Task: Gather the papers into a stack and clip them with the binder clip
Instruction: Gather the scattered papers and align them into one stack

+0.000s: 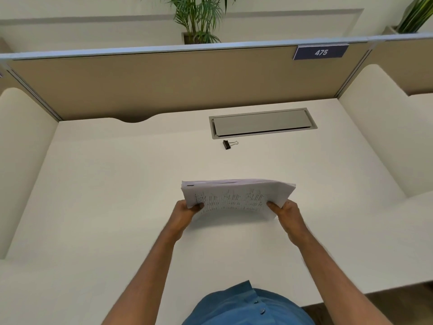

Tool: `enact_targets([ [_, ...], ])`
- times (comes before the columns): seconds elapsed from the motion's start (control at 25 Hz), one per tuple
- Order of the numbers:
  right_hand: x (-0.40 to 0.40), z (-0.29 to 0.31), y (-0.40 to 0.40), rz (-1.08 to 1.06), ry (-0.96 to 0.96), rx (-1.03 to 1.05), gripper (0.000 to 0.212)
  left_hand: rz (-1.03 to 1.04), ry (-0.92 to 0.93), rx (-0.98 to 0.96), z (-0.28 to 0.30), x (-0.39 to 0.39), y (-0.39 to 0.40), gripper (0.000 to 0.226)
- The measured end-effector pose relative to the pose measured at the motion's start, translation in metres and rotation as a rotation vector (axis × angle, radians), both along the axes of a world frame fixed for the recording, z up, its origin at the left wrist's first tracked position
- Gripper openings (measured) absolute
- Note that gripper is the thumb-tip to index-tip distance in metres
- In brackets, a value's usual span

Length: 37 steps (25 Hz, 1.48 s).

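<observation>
A stack of printed white papers [234, 195] is held up off the white desk [117, 195], tilted with its far edge raised. My left hand [185, 211] grips the stack's left edge and my right hand [284, 211] grips its right edge, thumbs on top. The sheets look roughly aligned, with slight fanning at the right corner. A small black binder clip [228, 144] with silver handles lies on the desk beyond the papers, apart from both hands.
A grey cable hatch [262, 123] is set into the desk just behind the clip. A tan partition [164, 80] with a "475" sign [320, 52] closes the back. Cream side panels [21, 148] flank the desk. Potted plants stand behind the partition.
</observation>
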State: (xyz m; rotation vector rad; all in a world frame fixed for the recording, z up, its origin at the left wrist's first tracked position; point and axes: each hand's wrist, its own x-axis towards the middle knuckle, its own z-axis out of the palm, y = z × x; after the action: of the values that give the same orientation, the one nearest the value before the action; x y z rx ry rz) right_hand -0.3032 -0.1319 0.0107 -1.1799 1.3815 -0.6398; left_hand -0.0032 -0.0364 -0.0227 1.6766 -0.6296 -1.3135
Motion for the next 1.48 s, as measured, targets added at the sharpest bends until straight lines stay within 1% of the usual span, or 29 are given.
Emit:
enact_targets([
  [0.08,-0.002,0.002,-0.002,0.029,-0.023,0.020,0.017,0.045,0.015,-0.009,0.006,0.003,-0.002,0.023],
  [0.16,-0.005,0.007,-0.002,0.027,-0.062,0.073,0.019,0.115,0.086,-0.043,0.013,0.010,-0.005,0.022],
  [0.24,-0.006,0.008,0.000,0.010,-0.116,0.147,0.020,0.221,0.221,-0.068,0.019,0.016,-0.007,0.027],
  [0.32,-0.006,0.005,0.004,-0.018,-0.185,0.214,0.024,0.355,0.413,-0.096,0.023,0.017,-0.007,0.036],
  [0.4,-0.002,0.001,0.009,-0.069,-0.275,0.270,0.029,0.443,0.569,-0.153,0.028,0.005,-0.009,0.040],
  [0.52,0.021,-0.004,0.027,-0.127,-0.412,0.371,0.029,0.529,0.743,-0.225,0.033,-0.026,-0.013,0.041],
  [0.6,0.038,-0.008,0.046,-0.118,-0.454,0.451,0.028,0.550,0.793,-0.219,0.036,-0.045,-0.015,0.042],
  [0.64,0.044,-0.010,0.055,-0.106,-0.454,0.487,0.027,0.553,0.772,-0.205,0.037,-0.051,-0.017,0.041],
  [0.72,0.044,-0.012,0.064,-0.099,-0.441,0.503,0.032,0.537,0.657,-0.168,0.039,-0.053,-0.019,0.037],
  [0.8,0.035,-0.009,0.057,-0.106,-0.429,0.452,0.040,0.499,0.540,-0.152,0.045,-0.044,-0.019,0.034],
  [0.88,0.023,-0.004,0.042,-0.119,-0.430,0.385,0.040,0.446,0.433,-0.174,0.055,-0.032,-0.018,0.032],
  [0.96,0.014,0.008,0.026,-0.050,-0.383,0.288,0.037,0.344,0.330,-0.231,0.069,-0.022,-0.016,0.028],
  [1.04,0.013,0.022,0.014,0.056,-0.289,0.168,0.030,0.199,0.202,-0.284,0.082,-0.015,-0.016,0.021],
  [1.12,0.020,0.039,0.004,0.134,-0.247,0.080,0.028,0.078,0.118,-0.301,0.093,-0.014,-0.017,0.018],
  [1.2,0.032,0.055,-0.001,0.161,-0.259,0.023,0.029,-0.010,0.077,-0.313,0.100,-0.017,-0.019,0.018],
  [1.28,0.042,0.070,-0.003,0.129,-0.288,-0.036,0.029,-0.046,0.049,-0.337,0.106,-0.020,-0.020,0.019],
  [1.4,0.046,0.078,-0.004,0.084,-0.327,-0.090,0.029,-0.065,0.067,-0.394,0.113,-0.015,-0.019,0.029],
  [1.48,0.043,0.073,-0.003,0.066,-0.336,-0.093,0.029,-0.097,0.086,-0.404,0.110,-0.011,-0.018,0.034],
])
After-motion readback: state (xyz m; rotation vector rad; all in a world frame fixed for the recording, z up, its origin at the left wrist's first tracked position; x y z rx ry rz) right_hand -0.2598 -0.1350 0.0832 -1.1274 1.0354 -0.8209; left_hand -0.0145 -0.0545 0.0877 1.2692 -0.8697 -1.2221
